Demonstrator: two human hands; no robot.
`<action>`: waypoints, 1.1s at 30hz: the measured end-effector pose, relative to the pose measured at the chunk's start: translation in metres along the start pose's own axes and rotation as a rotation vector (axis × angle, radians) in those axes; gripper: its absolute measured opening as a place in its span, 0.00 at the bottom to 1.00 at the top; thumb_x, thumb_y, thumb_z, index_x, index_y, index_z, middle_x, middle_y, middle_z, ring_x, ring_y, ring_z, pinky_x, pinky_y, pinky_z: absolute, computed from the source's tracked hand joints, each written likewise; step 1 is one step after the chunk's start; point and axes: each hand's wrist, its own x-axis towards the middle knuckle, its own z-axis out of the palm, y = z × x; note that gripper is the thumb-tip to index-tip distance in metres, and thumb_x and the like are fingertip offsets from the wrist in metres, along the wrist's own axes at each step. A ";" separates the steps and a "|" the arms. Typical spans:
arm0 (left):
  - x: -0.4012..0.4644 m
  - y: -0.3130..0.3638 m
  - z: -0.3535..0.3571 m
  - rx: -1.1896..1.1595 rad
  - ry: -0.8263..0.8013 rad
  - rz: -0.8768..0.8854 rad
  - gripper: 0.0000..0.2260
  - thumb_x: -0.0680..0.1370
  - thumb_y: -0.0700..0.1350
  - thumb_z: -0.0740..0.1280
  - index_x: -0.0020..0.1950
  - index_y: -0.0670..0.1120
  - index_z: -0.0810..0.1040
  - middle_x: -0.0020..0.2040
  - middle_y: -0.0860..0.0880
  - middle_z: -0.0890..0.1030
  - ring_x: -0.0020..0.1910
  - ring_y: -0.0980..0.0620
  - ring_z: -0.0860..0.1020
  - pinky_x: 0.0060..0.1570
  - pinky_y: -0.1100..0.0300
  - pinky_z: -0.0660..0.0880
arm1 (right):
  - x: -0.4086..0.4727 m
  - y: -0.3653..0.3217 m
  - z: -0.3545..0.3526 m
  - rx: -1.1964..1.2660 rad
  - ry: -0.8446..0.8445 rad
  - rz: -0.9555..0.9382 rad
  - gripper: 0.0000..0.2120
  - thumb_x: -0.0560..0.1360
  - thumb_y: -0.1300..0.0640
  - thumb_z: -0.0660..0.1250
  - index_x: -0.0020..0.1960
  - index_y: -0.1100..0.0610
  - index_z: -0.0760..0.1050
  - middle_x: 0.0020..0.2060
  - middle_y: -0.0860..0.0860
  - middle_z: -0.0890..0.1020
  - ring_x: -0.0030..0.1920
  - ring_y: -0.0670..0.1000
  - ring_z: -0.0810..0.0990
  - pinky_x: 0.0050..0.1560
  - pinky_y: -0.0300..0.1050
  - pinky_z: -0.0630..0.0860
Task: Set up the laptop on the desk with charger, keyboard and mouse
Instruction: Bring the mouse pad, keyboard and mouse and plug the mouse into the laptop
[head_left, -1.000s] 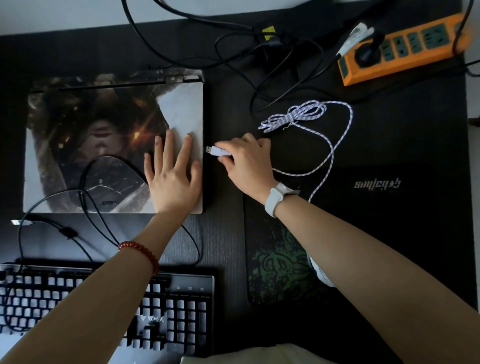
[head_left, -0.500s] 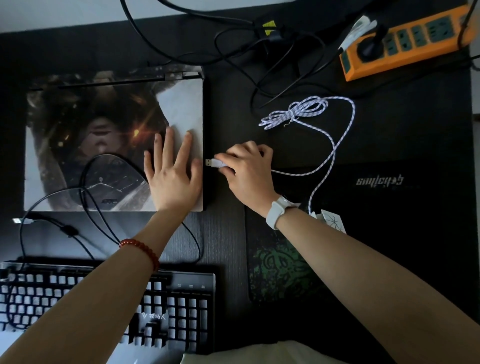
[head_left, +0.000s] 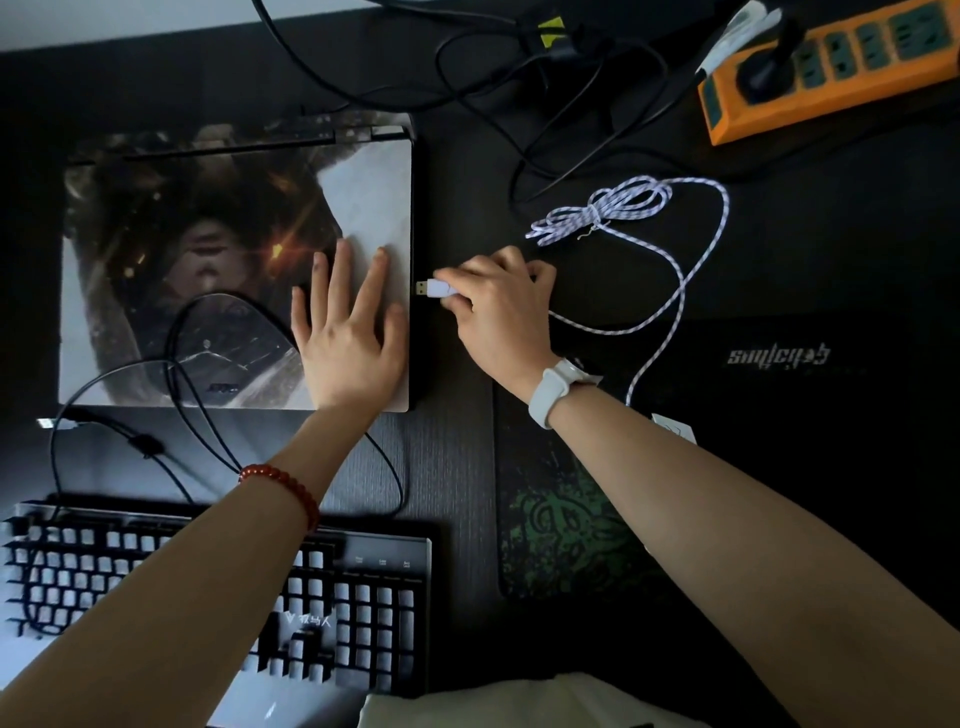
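The closed laptop (head_left: 208, 249), its lid covered in a dark picture, lies at the left of the desk. My left hand (head_left: 348, 332) rests flat on the lid near its right edge. My right hand (head_left: 498, 312) pinches a white USB plug (head_left: 434, 288), whose metal tip sits right at the laptop's right side. The plug's white braided cable (head_left: 675, 291) loops back, partly bundled (head_left: 602, 208), and runs under my right forearm, which hides the mouse. A black keyboard (head_left: 353, 597) lies at the near left, its black cable (head_left: 197, 395) draped over the lid.
An orange power strip (head_left: 841, 73) with a black plug in it sits at the far right. Black cables (head_left: 519, 78) tangle behind the laptop. A black and green mouse pad (head_left: 561, 519) lies under my right arm. A loose USB plug (head_left: 49, 423) lies left of the keyboard cable.
My right hand shifted the white USB plug along the laptop's right side, first nearer, then back away. My left hand stayed flat on the lid.
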 end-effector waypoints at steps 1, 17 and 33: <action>0.000 0.000 0.000 0.001 0.001 0.000 0.23 0.76 0.51 0.53 0.72 0.52 0.64 0.75 0.46 0.61 0.75 0.44 0.55 0.72 0.44 0.48 | 0.002 -0.001 0.000 0.003 0.003 0.013 0.12 0.73 0.56 0.65 0.55 0.49 0.79 0.49 0.45 0.82 0.55 0.54 0.72 0.52 0.50 0.55; 0.000 0.001 -0.002 0.007 0.010 -0.010 0.24 0.76 0.52 0.51 0.72 0.51 0.63 0.75 0.46 0.60 0.75 0.45 0.54 0.72 0.46 0.48 | 0.001 0.000 0.005 0.011 0.027 0.049 0.12 0.73 0.56 0.64 0.55 0.49 0.79 0.50 0.50 0.78 0.58 0.55 0.70 0.59 0.52 0.56; -0.001 0.006 -0.003 0.058 -0.054 -0.010 0.30 0.72 0.58 0.49 0.74 0.51 0.59 0.76 0.45 0.55 0.75 0.45 0.50 0.73 0.45 0.46 | 0.007 0.003 0.003 -0.058 -0.029 -0.026 0.13 0.72 0.57 0.64 0.55 0.47 0.78 0.50 0.50 0.76 0.59 0.54 0.68 0.57 0.53 0.57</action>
